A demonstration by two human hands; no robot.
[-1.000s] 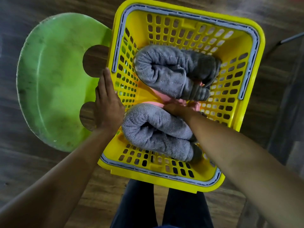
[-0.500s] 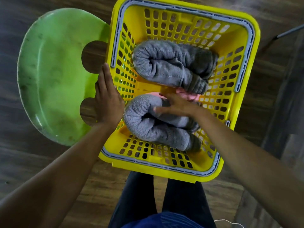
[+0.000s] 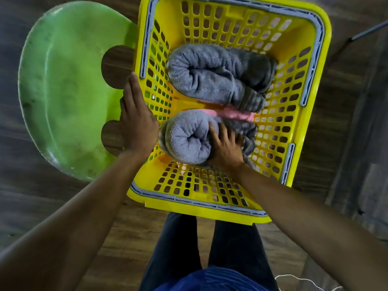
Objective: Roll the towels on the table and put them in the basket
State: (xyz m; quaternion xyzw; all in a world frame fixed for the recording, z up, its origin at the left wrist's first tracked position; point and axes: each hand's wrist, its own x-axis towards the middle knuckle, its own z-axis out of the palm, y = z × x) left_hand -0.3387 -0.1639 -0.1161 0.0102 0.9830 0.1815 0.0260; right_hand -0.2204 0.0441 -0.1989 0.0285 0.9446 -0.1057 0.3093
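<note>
A yellow perforated basket [image 3: 237, 28] with a grey rim strip holds two rolled grey towels. The far grey roll [image 3: 218, 74] lies across the basket's middle. The near grey roll [image 3: 186, 137] lies closer to me, and my right hand [image 3: 226, 148] grips it from above with the fingers wrapped over it. Between the two rolls shows a strip of a pink towel [image 3: 233, 114], mostly hidden underneath. My left hand [image 3: 136, 120] lies flat against the outside of the basket's left wall, fingers straight.
A green plastic chair seat [image 3: 69, 89] sits to the left, touching the basket's left side. Below is a dark wood-grain floor [image 3: 37, 206]. My legs in dark trousers [image 3: 201, 246] stand under the basket's near edge. A white cable [image 3: 298, 278] lies at the bottom right.
My right hand moved from the gap by the pink towel onto the near grey roll and closed over it. The roll's spiral end now faces up more. My left hand stayed on the basket wall.
</note>
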